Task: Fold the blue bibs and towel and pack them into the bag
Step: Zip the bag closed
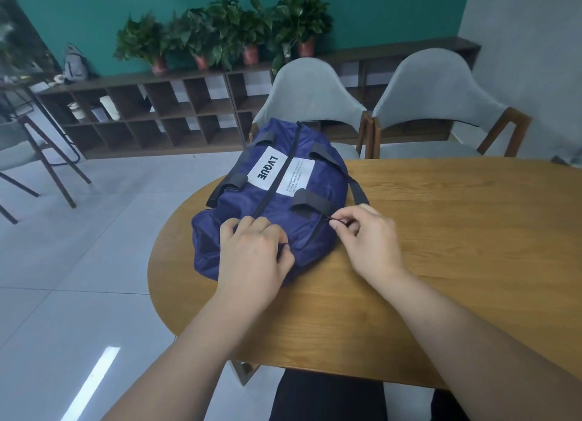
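Note:
A navy blue duffel bag [302, 181] with black straps and white labels lies on the left end of the wooden table [456, 247]. Its long top zipper runs shut down the middle. My left hand [252, 257] rests on the bag's near end, fingers curled into the fabric beside a side pocket. My right hand [368, 238] pinches a small black zipper pull [334, 221] at the top of that side pocket's zipper. No bibs or towel show anywhere in view.
Two grey upholstered chairs [315, 99] stand behind the table's far edge. A low wooden shelf unit [157, 112] with potted plants runs along the green wall. Another chair [28, 150] stands on the tiled floor at the left.

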`<state>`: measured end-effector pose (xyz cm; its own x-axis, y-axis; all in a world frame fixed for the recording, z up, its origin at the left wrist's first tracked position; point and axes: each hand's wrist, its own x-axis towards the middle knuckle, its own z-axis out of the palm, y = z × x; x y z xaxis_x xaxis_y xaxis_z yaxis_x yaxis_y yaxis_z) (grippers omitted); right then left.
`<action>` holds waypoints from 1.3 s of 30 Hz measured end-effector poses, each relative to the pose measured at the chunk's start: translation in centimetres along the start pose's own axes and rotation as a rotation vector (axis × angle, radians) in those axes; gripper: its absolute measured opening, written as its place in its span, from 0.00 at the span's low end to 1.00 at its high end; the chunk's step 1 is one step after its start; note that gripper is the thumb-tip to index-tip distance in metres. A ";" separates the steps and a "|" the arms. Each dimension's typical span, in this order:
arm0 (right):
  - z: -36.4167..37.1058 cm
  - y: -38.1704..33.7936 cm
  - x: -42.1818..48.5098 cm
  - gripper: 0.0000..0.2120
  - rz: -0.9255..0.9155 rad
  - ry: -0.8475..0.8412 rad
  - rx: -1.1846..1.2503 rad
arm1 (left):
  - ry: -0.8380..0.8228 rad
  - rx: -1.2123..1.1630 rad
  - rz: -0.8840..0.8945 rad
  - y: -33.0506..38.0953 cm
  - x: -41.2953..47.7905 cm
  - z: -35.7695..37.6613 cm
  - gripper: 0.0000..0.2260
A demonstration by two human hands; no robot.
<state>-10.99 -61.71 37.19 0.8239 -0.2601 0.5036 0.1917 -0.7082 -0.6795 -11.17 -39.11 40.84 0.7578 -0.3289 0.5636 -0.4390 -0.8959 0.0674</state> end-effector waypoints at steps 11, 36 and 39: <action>0.9 0.0 6.9 0.03 0.118 -0.046 -0.228 | -0.034 -0.141 -0.022 -1.4 -0.4 -2.4 0.02; 10.2 -8.3 16.8 0.14 0.559 0.134 0.524 | -0.333 -0.495 -0.446 -15.2 19.7 1.3 0.14; 11.6 -10.4 18.1 0.11 0.497 0.175 0.670 | -0.277 -0.581 -0.535 -17.6 20.5 0.9 0.15</action>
<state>8.15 -51.44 47.15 0.8119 -0.5749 0.1012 0.1505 0.0388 -0.9878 12.51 -30.34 50.44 0.9925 -0.0327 0.1175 -0.1082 -0.6804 0.7248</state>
